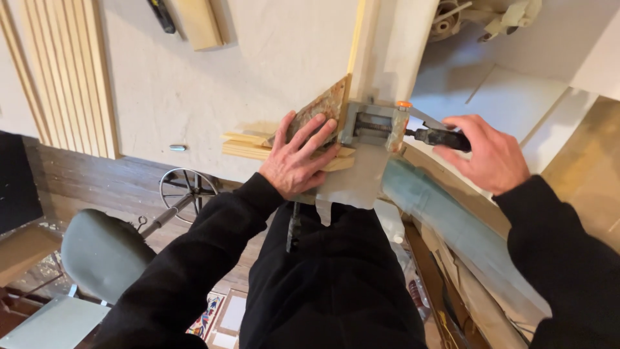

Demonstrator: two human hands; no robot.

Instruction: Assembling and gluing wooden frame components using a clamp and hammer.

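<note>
The left hand point(298, 155) lies flat, fingers spread, on the wooden block point(320, 106) just left of the clamp point(374, 126), while the right hand point(487, 152) grips the clamp's black handle point(439, 137), which runs rightward.

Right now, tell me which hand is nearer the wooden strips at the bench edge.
Left. The left hand lies flat on a board atop the wooden strips; the right hand is off to the side, gripping the clamp handle.

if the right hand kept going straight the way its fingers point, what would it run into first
The right hand points left along the black clamp handle it grips, so it would probably meet the metal clamp body first, just past the orange collar. Depth is hard to judge from above.
</note>
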